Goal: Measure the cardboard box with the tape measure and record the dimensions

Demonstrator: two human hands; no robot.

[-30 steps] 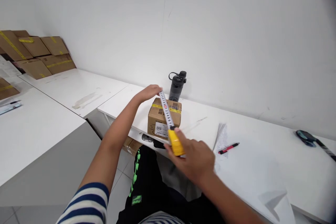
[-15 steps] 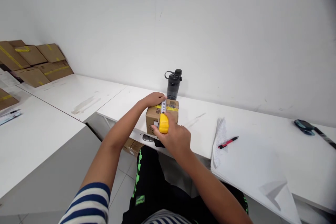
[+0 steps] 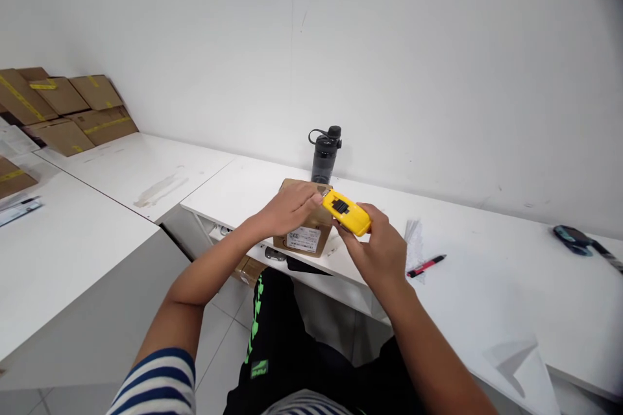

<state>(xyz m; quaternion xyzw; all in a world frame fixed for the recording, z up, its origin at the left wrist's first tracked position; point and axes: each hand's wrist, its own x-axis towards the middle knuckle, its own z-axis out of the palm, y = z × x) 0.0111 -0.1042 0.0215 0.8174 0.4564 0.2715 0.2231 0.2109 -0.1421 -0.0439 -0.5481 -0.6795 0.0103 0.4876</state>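
A small cardboard box with a white printed label on its front sits near the desk's front edge. My right hand is closed around a yellow tape measure, tilted just above the box's right side. My left hand reaches over the box top, its thumb and fingers drawn together at the mouth of the tape measure. No length of blade shows between the hands. The left fingers cover part of the box top.
Behind the box stands a dark drink bottle. Paper sheets with a red and black pen lie to the right, and a dark strapped object beyond. Several cardboard boxes are stacked at far left.
The blade that lay across the box top no longer shows. My right hand has moved right with the tape measure, now turned sideways. The box now shows a labelled face in front.
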